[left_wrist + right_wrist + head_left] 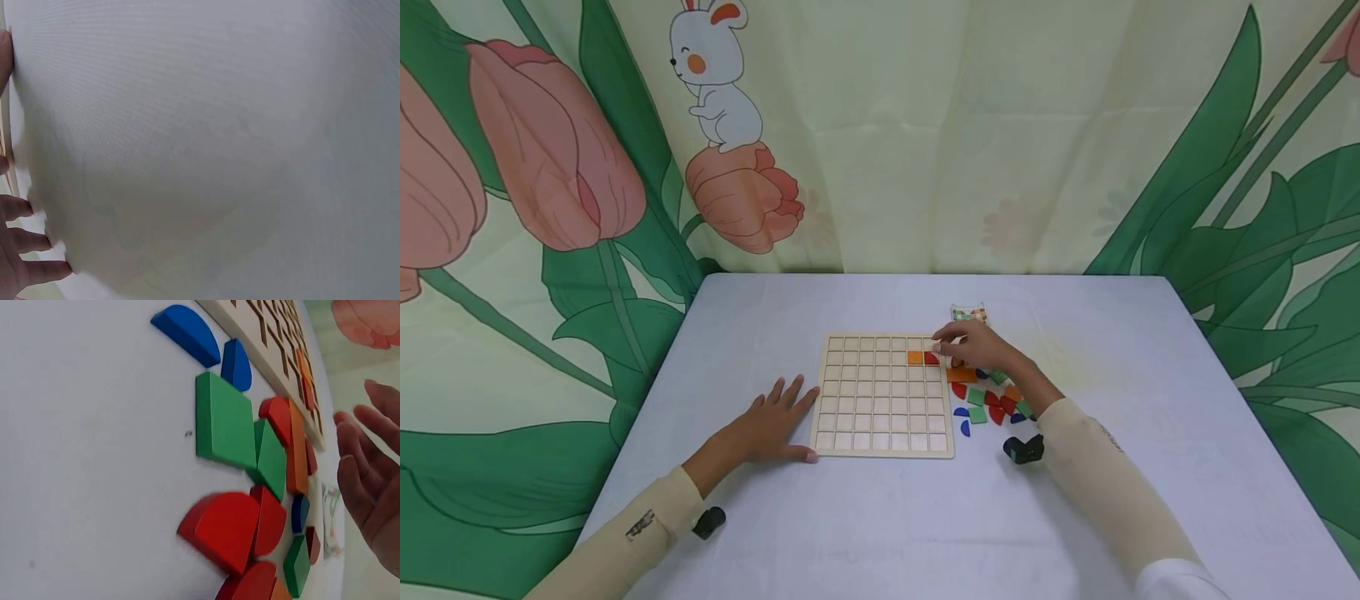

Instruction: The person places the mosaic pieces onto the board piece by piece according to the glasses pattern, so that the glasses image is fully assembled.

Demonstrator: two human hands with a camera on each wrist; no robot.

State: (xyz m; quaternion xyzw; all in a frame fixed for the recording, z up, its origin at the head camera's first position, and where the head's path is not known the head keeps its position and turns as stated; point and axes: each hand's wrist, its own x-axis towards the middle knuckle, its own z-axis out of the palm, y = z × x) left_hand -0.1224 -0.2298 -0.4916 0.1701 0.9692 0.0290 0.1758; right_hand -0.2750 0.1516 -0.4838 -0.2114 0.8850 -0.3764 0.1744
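Left hand [772, 421] lies flat, fingers spread, on the table [865, 517] at the wooden grid board's [883, 396] left edge. Right hand [981, 343], fingers loosely extended, holds nothing; fingertips at board's upper right corner, prob. touching the red piece [931, 358] beside an orange square [914, 357]. Loose coloured pieces [988, 400] lie right of board.

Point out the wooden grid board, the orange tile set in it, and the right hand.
wooden grid board [880, 408]: head view, on empty cells near its middle.
orange tile [914, 357]: head view, on its centre.
right hand [981, 346]: head view, on its back.
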